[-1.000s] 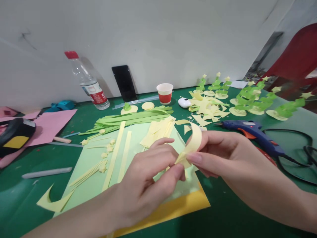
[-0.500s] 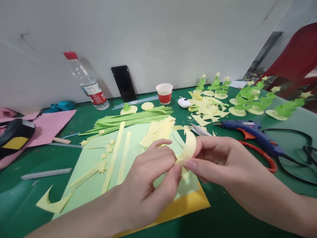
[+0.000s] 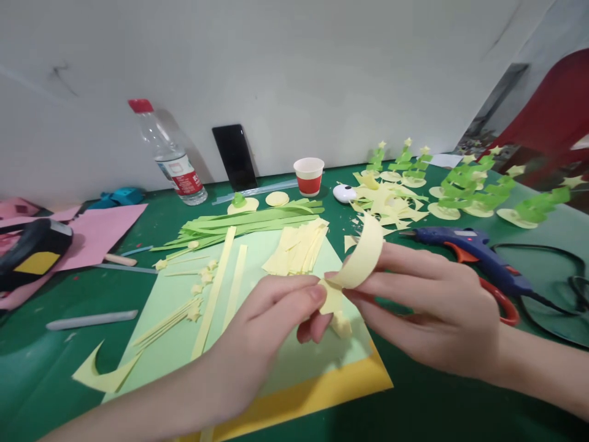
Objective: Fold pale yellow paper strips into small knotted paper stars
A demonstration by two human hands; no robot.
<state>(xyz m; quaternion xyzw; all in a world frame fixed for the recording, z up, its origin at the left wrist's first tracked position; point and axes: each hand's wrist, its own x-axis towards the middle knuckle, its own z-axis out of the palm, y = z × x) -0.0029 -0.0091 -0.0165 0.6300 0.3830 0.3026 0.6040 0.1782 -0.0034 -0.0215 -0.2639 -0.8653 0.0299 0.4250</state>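
Observation:
A pale yellow paper strip (image 3: pixel 365 261) is held between both hands, its free end curling upward over the right fingers. My left hand (image 3: pixel 280 313) pinches the folded end of the strip between thumb and forefinger. My right hand (image 3: pixel 423 301) is closed on the strip beside the fold. Just below the fold, a small yellow folded paper piece (image 3: pixel 341 324) lies over the light green sheet (image 3: pixel 294 362). Behind the hands is a stack of short yellow strips (image 3: pixel 297 245). Two long yellow strips (image 3: pixel 214 294) and several small paper stars (image 3: pixel 209 270) lie to the left.
Green strips (image 3: pixel 248 221), yellow scraps (image 3: pixel 389 199) and a paper cup (image 3: pixel 308 177) stand or lie behind. A blue glue gun (image 3: pixel 478 252) with its cord and red-handled scissors (image 3: pixel 501 301) are at right. Farther left are a bottle (image 3: pixel 177 166), phone (image 3: pixel 234 156) and tape measure (image 3: pixel 37 245).
My right hand has turned, its fingers now extended along the strip. The strip's curl has swung up and to the right, while my left thumb has shifted onto the fold.

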